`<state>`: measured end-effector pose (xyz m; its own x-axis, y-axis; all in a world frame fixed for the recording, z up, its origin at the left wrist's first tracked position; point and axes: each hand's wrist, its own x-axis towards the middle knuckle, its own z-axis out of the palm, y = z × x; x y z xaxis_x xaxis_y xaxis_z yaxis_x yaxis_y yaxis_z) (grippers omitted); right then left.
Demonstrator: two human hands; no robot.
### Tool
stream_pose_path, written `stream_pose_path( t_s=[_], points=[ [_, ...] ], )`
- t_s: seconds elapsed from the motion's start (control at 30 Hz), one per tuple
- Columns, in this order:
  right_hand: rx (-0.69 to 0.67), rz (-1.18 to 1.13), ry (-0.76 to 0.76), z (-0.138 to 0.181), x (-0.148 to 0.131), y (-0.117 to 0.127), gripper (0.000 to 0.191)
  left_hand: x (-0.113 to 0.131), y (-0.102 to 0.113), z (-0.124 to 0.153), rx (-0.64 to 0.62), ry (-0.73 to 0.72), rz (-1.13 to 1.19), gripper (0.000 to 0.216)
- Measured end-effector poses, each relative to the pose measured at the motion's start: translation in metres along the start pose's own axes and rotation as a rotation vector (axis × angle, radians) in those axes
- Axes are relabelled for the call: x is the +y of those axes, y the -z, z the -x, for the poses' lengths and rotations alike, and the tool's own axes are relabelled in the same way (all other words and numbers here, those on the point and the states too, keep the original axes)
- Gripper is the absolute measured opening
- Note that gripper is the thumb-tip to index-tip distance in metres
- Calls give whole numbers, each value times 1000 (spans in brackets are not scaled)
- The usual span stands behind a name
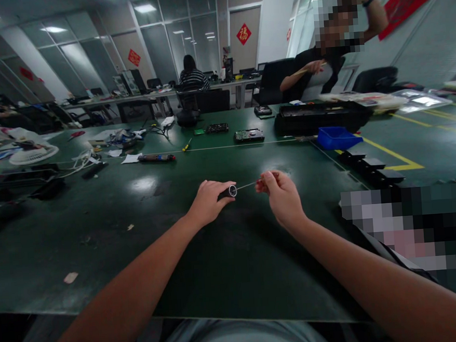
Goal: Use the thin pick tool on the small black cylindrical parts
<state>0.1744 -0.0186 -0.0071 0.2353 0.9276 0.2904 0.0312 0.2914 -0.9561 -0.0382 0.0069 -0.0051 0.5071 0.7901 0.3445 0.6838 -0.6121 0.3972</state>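
Over the middle of the dark green table [147, 239], my left hand [209, 201] is closed around a small black roll of tape [232, 191], its round open end facing me. A thin strip of tape [246, 185] runs from the roll to my right hand [278, 196]. That hand pinches the strip's free end between thumb and fingers. Both hands hover just above the tabletop, about a hand's width apart.
A blue bin [334, 137], a black tray [320, 116], circuit boards [249, 135] and a screwdriver [187, 144] lie further back. Black blocks [371, 163] line the right side. Cables and clutter [94, 154] sit at left. A person [322, 65] sits across the table; another [192, 79] sits farther away.
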Motion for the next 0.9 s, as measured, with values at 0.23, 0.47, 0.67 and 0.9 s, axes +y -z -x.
stream_pose_path(
  t_s=[0.23, 0.47, 0.67, 0.9],
  points=[
    [-22, 96, 56, 2, -3, 2, 25, 2, -1, 1, 30, -2, 60, 41],
    [-26, 208, 65, 7, -19, 3, 26, 1, -4, 2, 28, 5, 91, 42],
    [-17, 556, 204, 9, -31, 6, 39, -2, -5, 4, 30, 10, 95, 43],
    [-140, 463, 377, 11, -25, 6, 14, 2, -3, 3, 40, 10, 113, 40]
  ],
)
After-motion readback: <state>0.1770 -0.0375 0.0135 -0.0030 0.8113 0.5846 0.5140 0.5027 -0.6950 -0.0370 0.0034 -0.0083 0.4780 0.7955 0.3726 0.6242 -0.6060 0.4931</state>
